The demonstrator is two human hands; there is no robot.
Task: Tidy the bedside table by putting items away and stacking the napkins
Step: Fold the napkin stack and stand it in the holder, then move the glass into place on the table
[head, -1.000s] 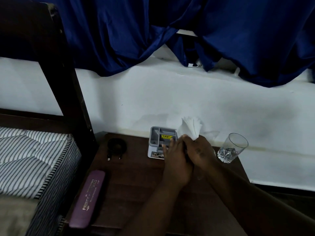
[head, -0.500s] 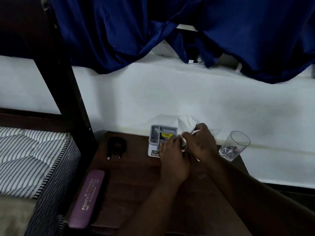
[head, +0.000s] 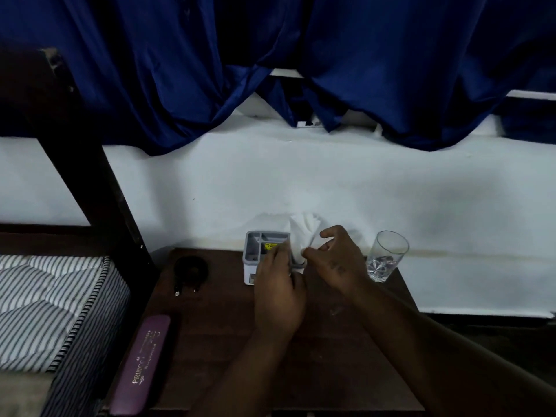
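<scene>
White napkins (head: 302, 233) stand bunched and upright in the right compartment of a grey organiser box (head: 261, 247) at the back of the dark wooden bedside table (head: 340, 356). My left hand (head: 278, 291) rests against the box's front, its fingertips pressed on the napkins' left side. My right hand (head: 337, 260) pinches the napkins low on their right side with thumb and forefinger, the other fingers spread. The lower part of the napkins is hidden behind my hands.
A clear glass (head: 386, 256) stands at the table's back right corner. A coiled black cable (head: 191, 270) lies back left, and a purple case (head: 141, 364) lies along the left edge. A striped mattress (head: 45, 305) and a dark bedpost (head: 90, 164) are on the left.
The napkins have gone down from above the box into its right compartment. Both hands followed them forward and down, and the right hand's fingers have spread.
</scene>
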